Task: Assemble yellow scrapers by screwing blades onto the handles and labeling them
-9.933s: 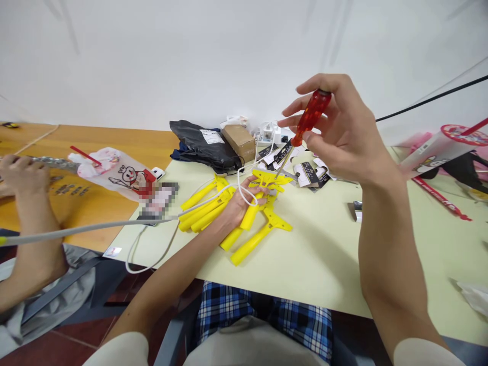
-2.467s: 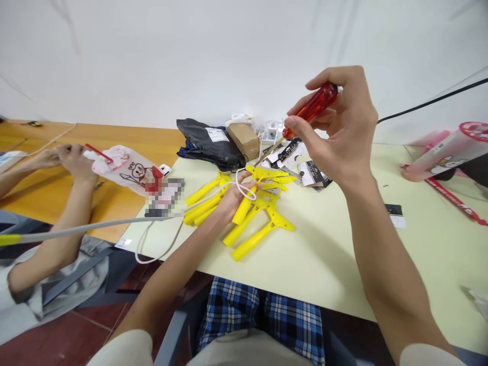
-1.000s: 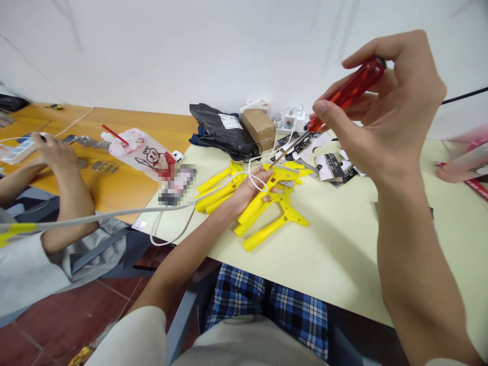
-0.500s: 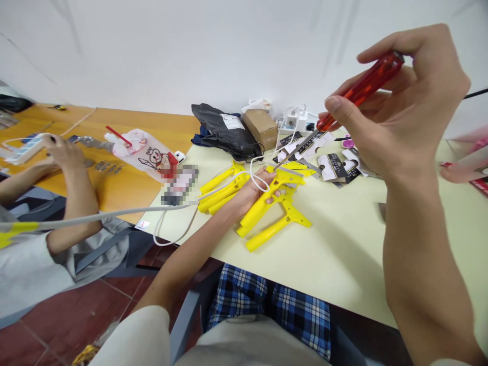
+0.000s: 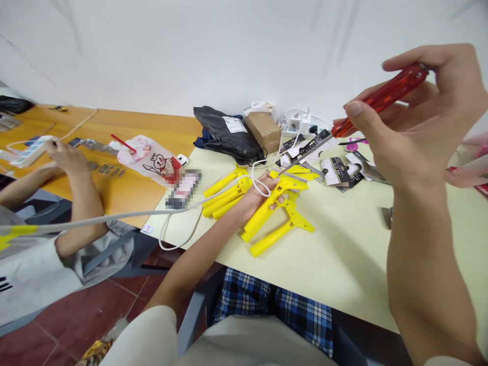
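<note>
Raised at the right, my right hand (image 5: pixel 423 117) is closed around the red handle of a screwdriver (image 5: pixel 392 91). Its long shaft slants down-left to the head of a yellow tool (image 5: pixel 267 206). Around that tool my left hand (image 5: pixel 265 193) is closed, on the table near the middle. Under and beside it lies another yellow tool (image 5: pixel 280 234), and several more yellow handles (image 5: pixel 224 195) lie to the left. A white cable loops over my left wrist. The exact spot where the screwdriver tip touches is too small to make out.
Behind are a black plastic package (image 5: pixel 229 134), a cardboard box (image 5: pixel 263 131) and black-and-white cards (image 5: pixel 335 170). A drink cup (image 5: pixel 152 160) and a blurred phone (image 5: pixel 183 189) are at the left. Another person's hands (image 5: pixel 66 155) are at the orange table (image 5: pixel 141 122).
My right hand and the screwdriver have shifted right and slightly down in view. The whole table scene has also shifted slightly right and down. My left hand keeps its hold.
</note>
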### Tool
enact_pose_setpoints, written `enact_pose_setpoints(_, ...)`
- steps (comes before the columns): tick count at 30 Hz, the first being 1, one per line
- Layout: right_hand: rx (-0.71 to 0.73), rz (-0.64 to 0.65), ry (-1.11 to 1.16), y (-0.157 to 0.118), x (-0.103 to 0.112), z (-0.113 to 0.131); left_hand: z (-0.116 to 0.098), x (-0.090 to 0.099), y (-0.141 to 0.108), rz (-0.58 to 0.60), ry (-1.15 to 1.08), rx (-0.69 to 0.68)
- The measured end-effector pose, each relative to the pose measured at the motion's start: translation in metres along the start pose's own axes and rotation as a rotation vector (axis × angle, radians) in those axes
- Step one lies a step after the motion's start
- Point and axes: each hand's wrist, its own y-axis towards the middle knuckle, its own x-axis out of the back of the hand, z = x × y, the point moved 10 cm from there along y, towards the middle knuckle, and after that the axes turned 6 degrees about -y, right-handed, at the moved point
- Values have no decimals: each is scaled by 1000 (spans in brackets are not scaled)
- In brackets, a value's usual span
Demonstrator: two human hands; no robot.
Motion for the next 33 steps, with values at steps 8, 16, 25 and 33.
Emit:
enact_pose_setpoints(8, -92, -78, 5, 1, 10, -23, 4, 1, 0, -19, 19, 24)
enact_pose_setpoints(16, -180, -53, 41, -9, 1, -51, 8, -4, -6, 3, 54, 54)
enact_pose_setpoints(25, -237, -52, 66, -9, 4, -62, 12, -1, -5, -43, 44, 84)
enact_pose_setpoints(33, -264, -22, 100, -9, 4, -64, 14, 1, -4, -18, 69, 74)
